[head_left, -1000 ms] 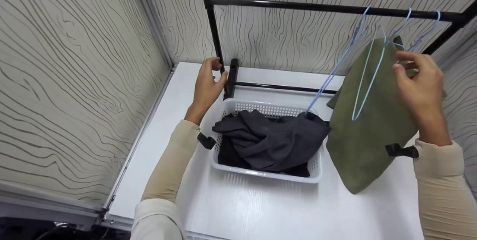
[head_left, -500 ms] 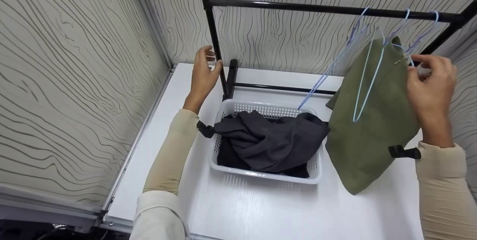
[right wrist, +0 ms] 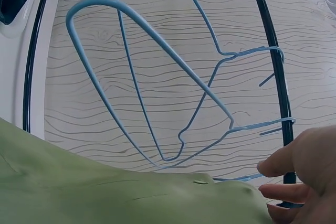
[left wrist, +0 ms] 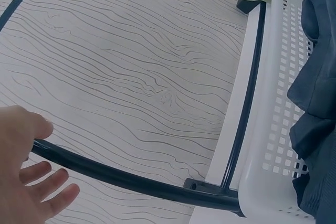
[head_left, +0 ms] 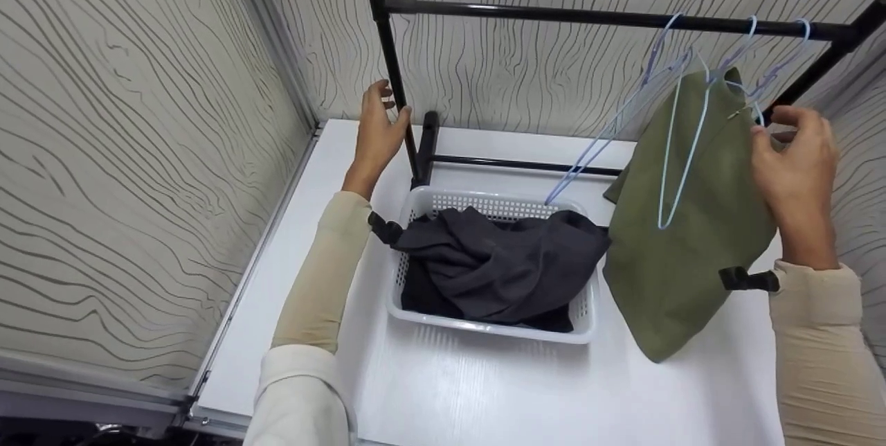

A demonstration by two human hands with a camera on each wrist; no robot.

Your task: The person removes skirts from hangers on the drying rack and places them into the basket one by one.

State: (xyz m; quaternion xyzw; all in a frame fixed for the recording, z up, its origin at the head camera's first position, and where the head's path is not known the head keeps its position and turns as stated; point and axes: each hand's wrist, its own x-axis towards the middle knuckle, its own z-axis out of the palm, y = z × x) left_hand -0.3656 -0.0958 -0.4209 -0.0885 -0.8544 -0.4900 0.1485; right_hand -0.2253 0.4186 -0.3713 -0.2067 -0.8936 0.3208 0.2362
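Observation:
In the head view, an olive-green garment (head_left: 692, 259) hangs from a light blue wire hanger (head_left: 768, 82) on the black rack. My right hand (head_left: 796, 162) is at the garment's upper right edge. Its thumb and fingertips stand a little apart, right beside the cloth and wire, as the right wrist view also shows. My left hand (head_left: 377, 138) is at the rack's left upright (head_left: 393, 65). In the left wrist view the thumb lies along that pole (left wrist: 126, 177), while the fingers spread loosely below it.
Two other wire hangers (head_left: 671, 190) hang left of the garment on the top rail (head_left: 519, 11). A white perforated basket (head_left: 484, 327) holding dark clothes (head_left: 505, 259) stands on the white table (head_left: 450, 390). Wood-patterned panels (head_left: 138, 155) enclose the back and left.
My left hand has moved up and slightly left along the upright. My right hand has shifted right from the garment's neck area to its edge. The leftmost hanger has swung left.

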